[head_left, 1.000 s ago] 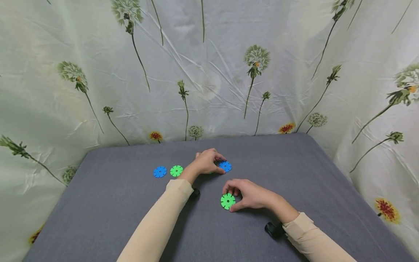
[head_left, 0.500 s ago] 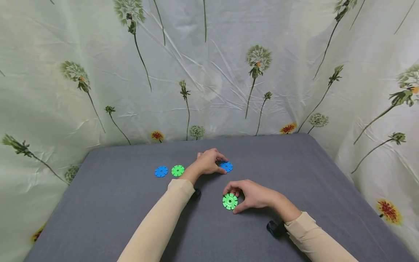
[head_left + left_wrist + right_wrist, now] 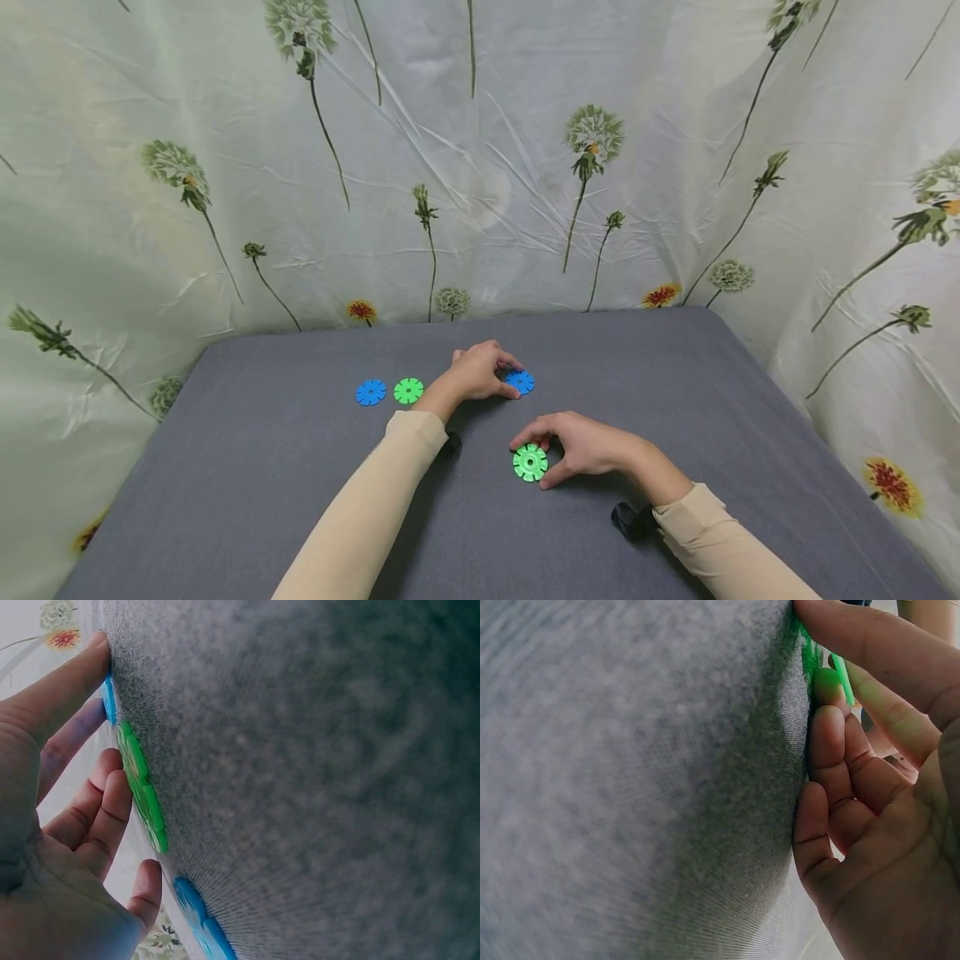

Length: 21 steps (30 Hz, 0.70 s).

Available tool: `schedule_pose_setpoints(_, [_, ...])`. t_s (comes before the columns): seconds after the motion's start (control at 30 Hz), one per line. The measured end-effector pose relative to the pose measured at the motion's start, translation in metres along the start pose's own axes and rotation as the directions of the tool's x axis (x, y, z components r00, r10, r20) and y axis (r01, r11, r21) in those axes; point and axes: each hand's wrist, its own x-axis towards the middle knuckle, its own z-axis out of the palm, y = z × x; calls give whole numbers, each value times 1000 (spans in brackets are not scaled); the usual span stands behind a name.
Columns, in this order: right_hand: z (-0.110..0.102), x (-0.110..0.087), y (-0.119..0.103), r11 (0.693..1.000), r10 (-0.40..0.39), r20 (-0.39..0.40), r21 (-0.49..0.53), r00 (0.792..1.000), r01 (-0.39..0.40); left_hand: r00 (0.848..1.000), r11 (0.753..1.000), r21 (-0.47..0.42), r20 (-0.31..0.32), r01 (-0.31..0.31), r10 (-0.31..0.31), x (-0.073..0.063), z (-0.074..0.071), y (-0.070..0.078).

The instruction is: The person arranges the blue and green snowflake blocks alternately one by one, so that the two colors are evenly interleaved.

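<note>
Thumb and forefinger of my left hand (image 3: 480,371) pinch the edges of a blue slotted disc (image 3: 521,382) lying on the cloth. The left wrist view shows a green slotted disc (image 3: 141,784) under the other fingers, and another blue disc (image 3: 204,922) nearer the wrist; the left hand and forearm hide both in the head view. Closer to the front, my right hand (image 3: 581,446) holds a green slotted disc (image 3: 530,462) between thumb and fingers, its face tilted up toward the head camera. In the right wrist view this disc (image 3: 842,679) appears edge-on.
To the left of the left wrist, a blue disc (image 3: 371,392) and a green disc (image 3: 408,391) lie side by side in line with the left hand's disc. Grey cloth covers the table (image 3: 262,483). A flower-printed curtain (image 3: 495,167) hangs behind and at the sides.
The green disc in my right hand has turned slightly and shifted a little right; its face looks lighter, with a ring around the centre. My left hand stays at the blue disc.
</note>
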Motion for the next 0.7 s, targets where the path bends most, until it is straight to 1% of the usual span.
schedule_pose_setpoints(0.27, [1, 1, 2, 999, 1, -24, -37, 1000, -2, 1000, 1000, -12, 3, 4, -4, -1, 0, 0])
schedule_pose_setpoints(0.5, [2, 2, 6, 999, -16, -60, -29, 998, 15, 1000, 1000, -14, 2, 6, -6, 0, 1, -1])
schedule_pose_setpoints(0.7, [-3, -1, 11, 1000, -2, -104, -20, 995, 0, 1000, 1000, -14, 0, 1, -1, 0, 0, -1])
